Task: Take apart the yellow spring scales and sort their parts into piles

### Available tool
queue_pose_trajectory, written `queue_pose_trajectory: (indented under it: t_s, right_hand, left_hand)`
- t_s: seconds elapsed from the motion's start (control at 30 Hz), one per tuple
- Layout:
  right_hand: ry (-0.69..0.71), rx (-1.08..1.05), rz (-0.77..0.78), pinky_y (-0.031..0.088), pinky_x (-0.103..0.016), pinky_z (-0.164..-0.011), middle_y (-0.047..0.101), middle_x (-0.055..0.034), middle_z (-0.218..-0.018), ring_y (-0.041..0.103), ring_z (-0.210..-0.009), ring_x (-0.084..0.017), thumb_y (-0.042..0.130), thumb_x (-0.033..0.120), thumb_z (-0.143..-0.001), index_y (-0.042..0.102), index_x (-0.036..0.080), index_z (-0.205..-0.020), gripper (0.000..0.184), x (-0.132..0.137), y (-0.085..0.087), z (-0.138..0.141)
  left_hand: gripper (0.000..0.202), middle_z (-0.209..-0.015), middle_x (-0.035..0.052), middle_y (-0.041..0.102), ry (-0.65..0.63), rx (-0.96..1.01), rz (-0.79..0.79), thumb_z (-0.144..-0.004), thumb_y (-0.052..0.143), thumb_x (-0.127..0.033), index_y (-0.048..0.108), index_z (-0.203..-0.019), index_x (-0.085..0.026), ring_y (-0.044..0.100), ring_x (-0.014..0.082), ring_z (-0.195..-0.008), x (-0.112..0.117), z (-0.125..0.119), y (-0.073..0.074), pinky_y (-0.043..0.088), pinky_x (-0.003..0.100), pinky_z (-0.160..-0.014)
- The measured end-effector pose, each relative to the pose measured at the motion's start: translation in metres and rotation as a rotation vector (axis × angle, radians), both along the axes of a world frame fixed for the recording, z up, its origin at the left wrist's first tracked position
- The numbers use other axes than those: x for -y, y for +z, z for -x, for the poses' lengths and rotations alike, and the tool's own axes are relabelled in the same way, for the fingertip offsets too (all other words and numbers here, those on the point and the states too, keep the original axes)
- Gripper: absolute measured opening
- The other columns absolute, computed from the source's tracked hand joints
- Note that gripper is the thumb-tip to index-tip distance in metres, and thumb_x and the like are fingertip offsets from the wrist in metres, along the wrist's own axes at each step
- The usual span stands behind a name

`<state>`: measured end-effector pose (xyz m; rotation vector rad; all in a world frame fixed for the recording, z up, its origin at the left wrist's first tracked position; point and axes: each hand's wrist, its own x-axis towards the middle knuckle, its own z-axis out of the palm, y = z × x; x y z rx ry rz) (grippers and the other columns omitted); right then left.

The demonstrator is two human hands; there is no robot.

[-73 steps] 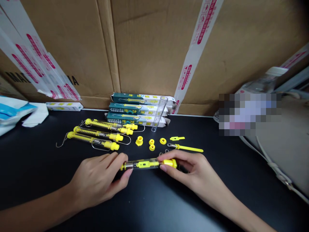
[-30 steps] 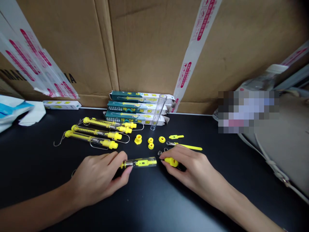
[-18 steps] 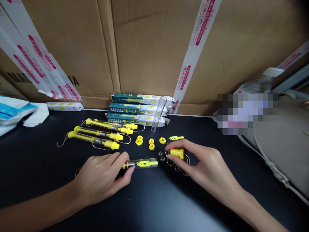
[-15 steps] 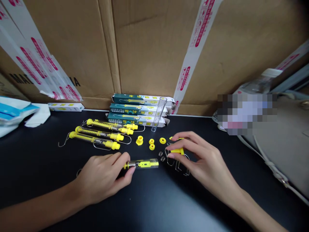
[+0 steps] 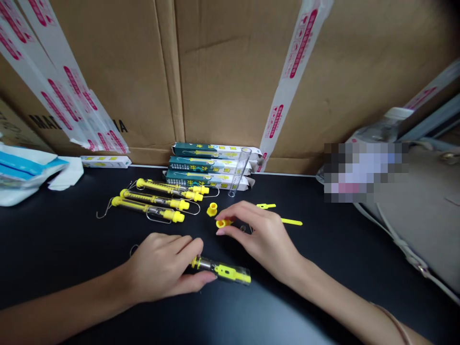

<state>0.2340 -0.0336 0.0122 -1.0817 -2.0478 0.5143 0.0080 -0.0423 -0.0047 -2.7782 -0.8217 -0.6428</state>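
My left hand [image 5: 167, 268] is closed around a spring scale [image 5: 204, 263] with a clear tube, tilted down to the right. A yellow slider and a metal spring part show inside the tube's right end; a wire hook sticks out at the left. My right hand [image 5: 260, 230] pinches a small yellow cap [image 5: 221, 224] between thumb and fingertips, just above the scale. Beside it on the table lies another yellow cap [image 5: 212, 209]. Yellow strips [image 5: 292, 222] and a small clear ring [image 5: 243, 228] lie around my right hand, which hides other small parts.
Several assembled yellow spring scales [image 5: 149, 211] lie at the left. Behind stand printed boxes [image 5: 212, 165], with a clear tube [image 5: 239, 172] leaning on them. A large cardboard box [image 5: 223, 96] closes off the back. A bottle [image 5: 386, 127] and beige bag [image 5: 420, 206] are right, a blue-white packet [image 5: 28, 167] left.
My right hand has moved left from the wire hooks and yellow strips to the yellow caps. My left hand has shifted slightly right, and the scale's right end has dipped toward me.
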Motion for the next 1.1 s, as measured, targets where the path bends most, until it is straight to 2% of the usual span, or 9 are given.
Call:
queue_pose_trajectory:
  t_s: [0.1, 0.23, 0.37, 0.5, 0.63, 0.77, 0.93, 1.0, 1.1]
  right_hand:
    - [-0.031, 0.105, -0.029, 0.053, -0.034, -0.084, 0.07, -0.0036, -0.094, 0.064, -0.094, -0.02, 0.071, 0.018, -0.086, 0.071, 0.023, -0.096, 0.01, -0.003, -0.008, 0.007]
    - [-0.065, 0.177, -0.076, 0.049, -0.034, -0.081, 0.069, -0.0024, -0.092, 0.062, -0.09, -0.02, 0.071, 0.018, -0.087, 0.069, 0.023, -0.094, 0.009, -0.005, -0.014, 0.012]
    - [-0.092, 0.262, -0.248, 0.044, -0.034, -0.078, 0.07, -0.0043, -0.089, 0.06, -0.084, -0.02, 0.07, 0.018, -0.088, 0.063, 0.017, -0.093, 0.009, -0.005, -0.016, 0.015]
    - [-0.057, 0.376, -0.361, 0.04, -0.036, -0.078, 0.072, -0.0069, -0.086, 0.06, -0.084, -0.022, 0.061, 0.023, -0.095, 0.061, 0.016, -0.089, 0.009, -0.009, -0.016, 0.019]
    - [-0.028, 0.465, -0.345, 0.038, -0.04, -0.082, 0.074, -0.0072, -0.085, 0.061, -0.087, -0.024, 0.054, 0.03, -0.099, 0.06, 0.018, -0.093, 0.015, -0.009, -0.008, 0.017]
    - [-0.083, 0.344, -0.36, 0.042, -0.037, -0.073, 0.072, -0.0069, -0.084, 0.059, -0.078, -0.021, 0.059, 0.047, -0.093, 0.062, 0.018, -0.09, 0.029, -0.003, 0.007, -0.004]
    - [-0.047, 0.243, -0.134, 0.05, -0.032, -0.074, 0.071, -0.0047, -0.089, 0.06, -0.085, -0.02, 0.061, 0.031, -0.094, 0.065, 0.021, -0.098, 0.012, -0.003, 0.015, -0.046]
    - [0.008, 0.277, -0.05, 0.051, -0.034, -0.077, 0.072, -0.0045, -0.092, 0.06, -0.089, -0.022, 0.064, 0.032, -0.092, 0.068, 0.022, -0.098, 0.012, -0.006, 0.013, -0.056]
    - [-0.008, 0.293, -0.015, 0.051, -0.039, -0.083, 0.073, -0.0058, -0.1, 0.06, -0.095, -0.023, 0.063, 0.033, -0.093, 0.068, 0.022, -0.104, 0.017, -0.007, 0.008, -0.057]
  left_hand:
    - [0.047, -0.055, -0.0035, 0.054, 0.003, 0.017, -0.01, -0.102, 0.029, -0.048, 0.05, -0.071, -0.02, 0.057, 0.0127, -0.045, 0.0, 0.0, -0.002, 0.036, 0.03, -0.043]
    - [0.047, -0.056, -0.0037, 0.054, -0.021, 0.004, -0.005, -0.103, 0.03, -0.046, 0.051, -0.07, -0.02, 0.057, 0.0121, -0.047, 0.0, -0.001, 0.0, 0.036, 0.03, -0.043]
    - [0.047, -0.057, -0.0039, 0.054, -0.02, 0.007, -0.003, -0.103, 0.03, -0.045, 0.051, -0.069, -0.02, 0.057, 0.0119, -0.047, 0.0, -0.001, 0.002, 0.036, 0.03, -0.043]
    - [0.047, -0.055, -0.0044, 0.054, 0.001, 0.001, -0.007, -0.103, 0.029, -0.044, 0.05, -0.069, -0.02, 0.057, 0.0116, -0.046, 0.0, -0.001, 0.001, 0.037, 0.029, -0.044]
    - [0.045, -0.054, -0.0042, 0.055, 0.025, -0.01, -0.007, -0.102, 0.03, -0.044, 0.05, -0.069, -0.02, 0.057, 0.0116, -0.046, 0.001, -0.001, 0.002, 0.037, 0.028, -0.044]
    - [0.044, -0.055, -0.0041, 0.056, 0.024, -0.009, -0.006, -0.102, 0.032, -0.045, 0.051, -0.07, -0.02, 0.058, 0.0117, -0.046, 0.001, -0.002, 0.003, 0.036, 0.027, -0.044]
    - [0.043, -0.057, -0.0044, 0.061, 0.095, 0.0, -0.018, -0.101, 0.034, -0.048, 0.057, -0.078, -0.02, 0.064, 0.0128, -0.048, 0.002, -0.002, 0.0, 0.039, 0.027, -0.043]
    - [0.04, -0.058, -0.0043, 0.064, 0.146, 0.021, -0.044, -0.099, 0.036, -0.048, 0.06, -0.085, -0.019, 0.066, 0.0139, -0.048, 0.003, -0.001, -0.003, 0.04, 0.027, -0.042]
    - [0.04, -0.058, -0.0036, 0.066, 0.181, 0.014, -0.1, -0.098, 0.039, -0.049, 0.065, -0.095, -0.018, 0.067, 0.0158, -0.047, 0.003, 0.0, -0.007, 0.041, 0.028, -0.041]
